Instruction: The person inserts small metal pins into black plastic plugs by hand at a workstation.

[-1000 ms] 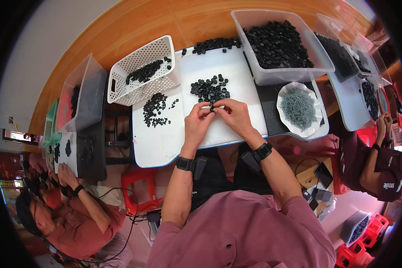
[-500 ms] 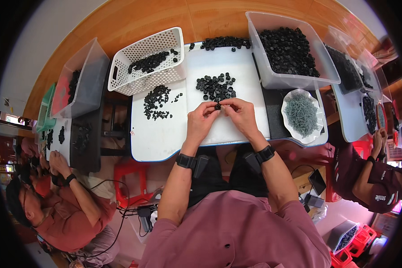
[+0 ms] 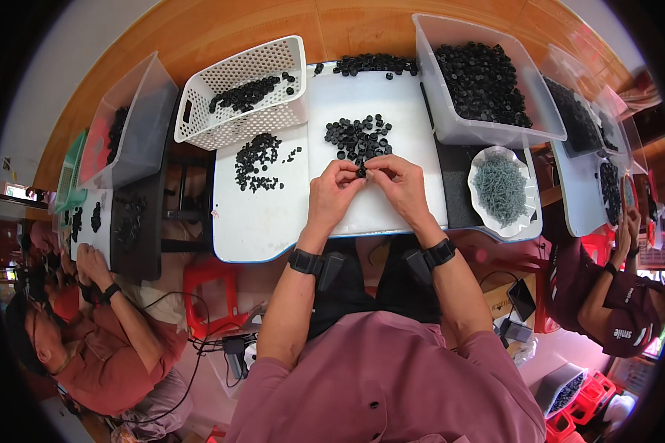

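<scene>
Over the white work surface (image 3: 391, 210), my left hand (image 3: 334, 190) and my right hand (image 3: 397, 184) meet at the fingertips. Between them they pinch a small black round part (image 3: 361, 172), mostly covered by the fingers. Just beyond lies a pile of black round caps (image 3: 356, 138). Left of my hands, smaller black pieces (image 3: 257, 156) are scattered on the board. To the right sits a white fluted dish (image 3: 530, 193) heaped with thin grey-green pieces (image 3: 501, 190) that look like screws or pins.
A white perforated basket (image 3: 241, 128) stands at the back left, a clear bin (image 3: 488, 134) of black parts at the back right. More black caps (image 3: 373, 65) lie along the far edge. Co-workers sit at the left (image 3: 118, 340) and right (image 3: 606, 295). A red stool (image 3: 213, 299) is below.
Both hands stay together around the small black part, the fingers shifting slightly. The whole view has tilted a little; the piles look unchanged.
</scene>
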A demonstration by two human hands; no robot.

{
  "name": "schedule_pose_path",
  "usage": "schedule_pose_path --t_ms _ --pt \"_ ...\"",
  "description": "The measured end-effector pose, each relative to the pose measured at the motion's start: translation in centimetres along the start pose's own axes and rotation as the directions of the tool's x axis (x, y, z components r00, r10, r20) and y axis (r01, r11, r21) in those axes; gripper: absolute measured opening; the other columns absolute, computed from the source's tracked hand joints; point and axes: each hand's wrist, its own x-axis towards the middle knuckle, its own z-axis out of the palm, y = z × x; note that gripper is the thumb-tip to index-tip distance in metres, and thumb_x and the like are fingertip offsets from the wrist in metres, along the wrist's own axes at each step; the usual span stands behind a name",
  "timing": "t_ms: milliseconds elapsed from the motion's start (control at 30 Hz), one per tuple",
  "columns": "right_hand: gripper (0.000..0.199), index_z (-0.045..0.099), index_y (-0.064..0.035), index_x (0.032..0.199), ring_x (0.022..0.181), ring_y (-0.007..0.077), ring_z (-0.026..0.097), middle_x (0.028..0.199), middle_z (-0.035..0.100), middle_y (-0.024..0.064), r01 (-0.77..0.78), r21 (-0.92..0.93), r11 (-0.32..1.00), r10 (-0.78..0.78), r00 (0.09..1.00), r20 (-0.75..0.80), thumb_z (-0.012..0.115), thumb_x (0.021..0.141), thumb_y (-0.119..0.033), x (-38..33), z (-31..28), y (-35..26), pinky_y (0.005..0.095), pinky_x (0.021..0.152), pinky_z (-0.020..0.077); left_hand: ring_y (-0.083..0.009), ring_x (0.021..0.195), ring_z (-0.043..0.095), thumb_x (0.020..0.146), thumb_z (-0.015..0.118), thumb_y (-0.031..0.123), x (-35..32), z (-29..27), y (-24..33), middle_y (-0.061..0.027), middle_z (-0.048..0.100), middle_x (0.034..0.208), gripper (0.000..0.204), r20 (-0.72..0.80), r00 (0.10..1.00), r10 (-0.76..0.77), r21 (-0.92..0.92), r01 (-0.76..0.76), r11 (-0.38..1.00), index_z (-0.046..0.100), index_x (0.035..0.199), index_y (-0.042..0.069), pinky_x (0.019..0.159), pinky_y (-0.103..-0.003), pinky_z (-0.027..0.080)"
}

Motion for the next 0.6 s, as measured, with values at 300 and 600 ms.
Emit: schedule_pose_path --t_ms 300,600 --pt "0.016 0.079 -0.0014 0.103 0.074 0.0105 0.068 0.089 0.077 0.0074 0.003 -0.044 0.999 -0.003 1.0 -0.001 0.076 0.088 0.0 0.1 0.0 -0.5 0.0245 0.065 0.0534 -0.0113 0.085 0.072 0.091 0.079 0.01 0.0 -0.1 0.3 -0.0093 0.079 0.094 0.028 0.033 0.999 0.019 -0.003 -0.019 1.0 0.071 0.115 -0.002 0.076 -0.026 0.057" --pt "0.014 0.079 -0.0003 0.103 0.077 0.0109 0.067 0.091 0.076 0.0078 -0.025 -0.003 1.0 0.025 0.999 0.027 0.075 0.089 0.0 0.1 -0.1 -0.5 0.025 0.068 0.053 -0.0118 0.086 0.073 0.091 0.079 0.011 -0.1 -0.2 0.0 -0.0092 0.079 0.094 0.029 0.034 0.999 0.012 -0.009 -0.012 1.0 0.071 0.116 -0.001 0.078 -0.027 0.058"
